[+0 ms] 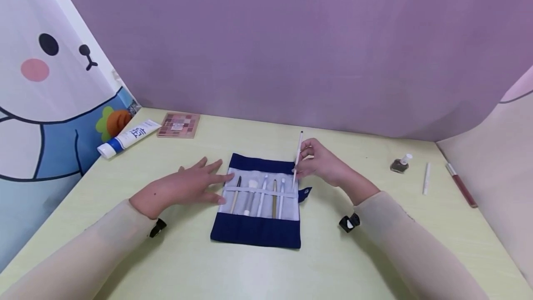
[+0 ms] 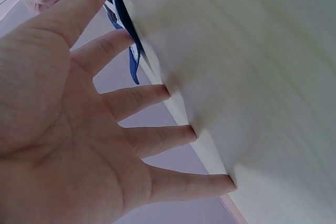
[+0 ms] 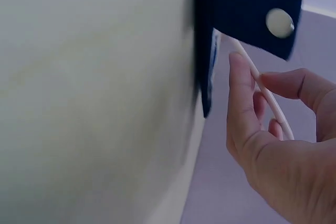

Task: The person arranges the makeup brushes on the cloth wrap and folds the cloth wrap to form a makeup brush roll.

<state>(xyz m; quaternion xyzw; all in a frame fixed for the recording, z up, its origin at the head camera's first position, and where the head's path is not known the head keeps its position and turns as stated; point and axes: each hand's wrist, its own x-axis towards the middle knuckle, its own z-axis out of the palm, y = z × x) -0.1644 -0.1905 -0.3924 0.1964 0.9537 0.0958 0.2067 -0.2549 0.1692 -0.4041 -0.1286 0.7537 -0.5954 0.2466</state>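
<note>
A navy roll-up pouch (image 1: 258,230) with a pale grey lining lies unrolled on the table. Several slim brushes and sticks, among them a white-tipped brush (image 1: 251,193) and a brown stick (image 1: 274,200), sit under its elastic band. My right hand (image 1: 318,163) pinches a thin white stick with a dark top end (image 1: 299,147) between thumb and fingers, also seen as a pale rod (image 3: 270,98) in the right wrist view. Its lower end is over the pouch's right side. My left hand (image 1: 183,191) spreads its fingers flat, with thumb and index finger on the pouch's left edge.
At the back left lie a white-and-blue tube (image 1: 129,139) and a pink palette (image 1: 179,125). On the right are a small bottle with a white cap (image 1: 400,165), a white stick (image 1: 426,178) and a reddish-brown tube (image 1: 462,186). A snap strap (image 1: 305,194) sticks out from the pouch's right edge.
</note>
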